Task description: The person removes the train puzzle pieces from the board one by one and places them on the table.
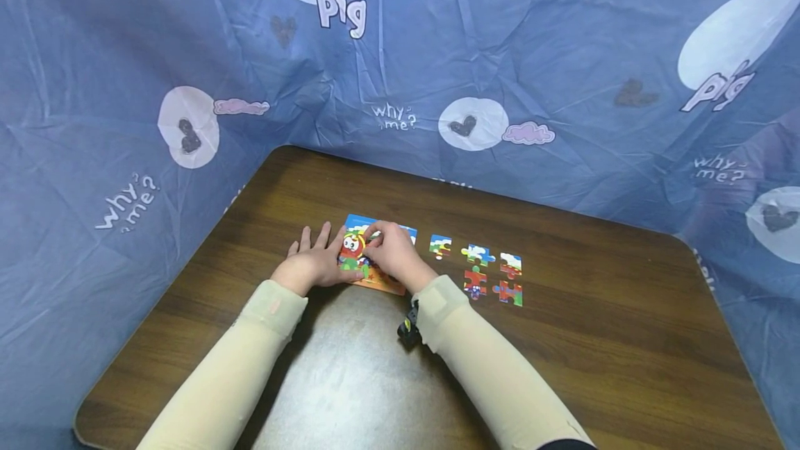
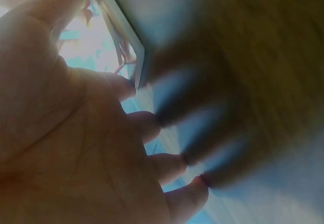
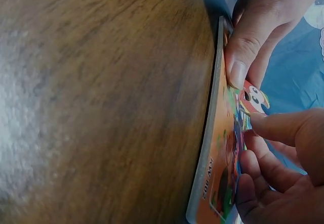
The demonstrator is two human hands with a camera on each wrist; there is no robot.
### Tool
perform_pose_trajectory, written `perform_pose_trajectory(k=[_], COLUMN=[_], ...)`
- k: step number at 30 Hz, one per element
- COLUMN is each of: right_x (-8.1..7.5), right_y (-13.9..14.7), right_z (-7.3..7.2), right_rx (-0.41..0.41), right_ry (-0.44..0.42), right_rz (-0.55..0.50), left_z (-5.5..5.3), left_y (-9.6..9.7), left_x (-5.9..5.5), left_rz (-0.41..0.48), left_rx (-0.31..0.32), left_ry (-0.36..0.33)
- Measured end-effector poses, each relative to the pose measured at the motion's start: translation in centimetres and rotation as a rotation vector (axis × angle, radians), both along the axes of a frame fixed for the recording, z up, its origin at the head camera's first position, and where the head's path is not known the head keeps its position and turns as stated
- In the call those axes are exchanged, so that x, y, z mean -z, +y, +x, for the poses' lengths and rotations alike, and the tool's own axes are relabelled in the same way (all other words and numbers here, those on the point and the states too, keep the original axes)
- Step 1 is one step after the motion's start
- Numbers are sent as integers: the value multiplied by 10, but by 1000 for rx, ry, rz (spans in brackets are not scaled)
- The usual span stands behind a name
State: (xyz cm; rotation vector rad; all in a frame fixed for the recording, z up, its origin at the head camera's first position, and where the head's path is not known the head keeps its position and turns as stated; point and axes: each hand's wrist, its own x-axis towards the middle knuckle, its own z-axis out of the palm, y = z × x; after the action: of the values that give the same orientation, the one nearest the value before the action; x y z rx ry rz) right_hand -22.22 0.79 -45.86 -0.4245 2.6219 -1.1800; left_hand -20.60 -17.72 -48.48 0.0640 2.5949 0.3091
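Observation:
A jigsaw puzzle board (image 1: 386, 284) with a cartoon picture and an orange lower strip lies on the table, partly hidden by both hands. My left hand (image 1: 312, 264) is spread at its left side, fingers straight, with the thumb (image 3: 238, 72) resting on the picture beside a red cartoon face (image 3: 253, 98). Over the middle of the board, my right hand (image 1: 398, 254) has its thumb and fingers curled together and pinches a puzzle piece, mostly hidden by the fingers. The right thumb tip (image 3: 260, 124) is close to the red face.
Several loose puzzle pieces lie right of the board, among them a cloud piece (image 1: 440, 246), a blue piece (image 1: 479, 255) and a red one (image 1: 509, 293). The brown wooden table (image 1: 594, 339) meets a blue printed cloth (image 1: 400, 75) at the back and sides.

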Motion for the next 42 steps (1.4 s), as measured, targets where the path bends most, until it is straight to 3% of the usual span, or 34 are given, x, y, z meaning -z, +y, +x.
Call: perform_pose_trajectory(k=[10,22,42], right_x=[1,1,0], right_y=[0,-1,-1], right_z=[1,0,1], right_rx=[-1,-20,-25], right_ry=[22,21,13], right_rz=[-43,37,38], left_z=[0,-1,0], left_y=[-1,0,-2], left_x=[0,0,0], left_rz=[-9,-22,-6], left_rx=[2,10,14], left_ry=[-6,-8,-1])
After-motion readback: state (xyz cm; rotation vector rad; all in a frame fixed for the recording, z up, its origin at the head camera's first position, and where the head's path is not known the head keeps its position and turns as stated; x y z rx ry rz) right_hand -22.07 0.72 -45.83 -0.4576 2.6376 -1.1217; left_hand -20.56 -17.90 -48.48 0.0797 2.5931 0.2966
